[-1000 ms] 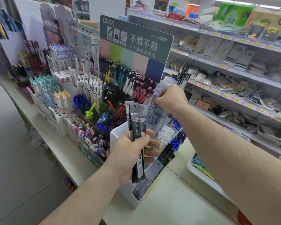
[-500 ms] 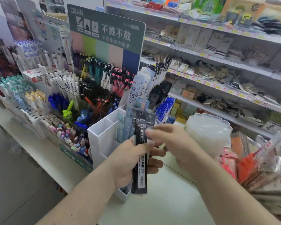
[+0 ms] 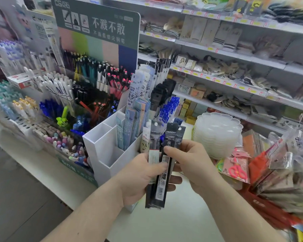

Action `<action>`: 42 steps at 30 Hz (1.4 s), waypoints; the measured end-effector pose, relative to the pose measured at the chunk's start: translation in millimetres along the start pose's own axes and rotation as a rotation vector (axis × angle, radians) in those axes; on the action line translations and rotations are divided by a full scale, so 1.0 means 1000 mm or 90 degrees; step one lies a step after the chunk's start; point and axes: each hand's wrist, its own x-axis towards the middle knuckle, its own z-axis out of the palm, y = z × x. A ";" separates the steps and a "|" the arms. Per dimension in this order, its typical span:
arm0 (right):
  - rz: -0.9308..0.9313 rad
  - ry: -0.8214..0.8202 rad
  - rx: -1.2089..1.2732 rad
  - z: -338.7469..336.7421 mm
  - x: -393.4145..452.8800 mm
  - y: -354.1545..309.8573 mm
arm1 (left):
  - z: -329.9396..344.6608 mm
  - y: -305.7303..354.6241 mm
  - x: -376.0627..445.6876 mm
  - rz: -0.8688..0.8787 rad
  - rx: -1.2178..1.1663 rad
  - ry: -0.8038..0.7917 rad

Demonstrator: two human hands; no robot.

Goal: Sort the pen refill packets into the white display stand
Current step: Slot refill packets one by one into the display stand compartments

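Left hand [image 3: 138,179] gripping slim black refill packets [image 3: 157,172], right hand [image 3: 191,163] pinching one free for the white plastic display stand [image 3: 101,147].

Bright, flat shop light, barely any shadows

Pens [image 3: 24,95] at left and bags [image 3: 287,172] at right smear with blur; shelves [image 3: 234,55] bow from wide-angle distortion.

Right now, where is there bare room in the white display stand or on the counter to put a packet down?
The white display stand has empty front compartments, bordered by its light blue refill packets behind. The counter is bare below both hands, and left of the stand. It is crowded to the right: stacked clear trays and bagged goods.
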 end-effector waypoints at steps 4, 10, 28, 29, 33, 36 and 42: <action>-0.015 0.096 -0.082 0.003 0.002 0.009 | 0.006 -0.006 0.005 0.014 0.079 0.073; -0.112 0.178 -0.345 0.010 0.002 0.018 | 0.001 -0.027 0.013 0.109 0.416 0.221; -0.059 0.119 -0.088 -0.003 -0.007 0.012 | 0.008 -0.014 0.017 0.021 0.266 -0.044; -0.046 0.105 -0.037 -0.005 -0.008 0.010 | 0.007 -0.014 0.015 0.005 0.229 -0.052; 0.002 0.105 0.127 -0.022 -0.006 0.003 | 0.001 -0.017 0.017 -0.053 -0.039 -0.016; 0.008 0.113 0.148 -0.035 -0.008 0.000 | -0.005 -0.018 0.024 -0.048 -0.103 0.001; -0.022 0.063 0.137 -0.028 -0.005 0.008 | -0.003 -0.020 0.030 -0.032 -0.070 0.036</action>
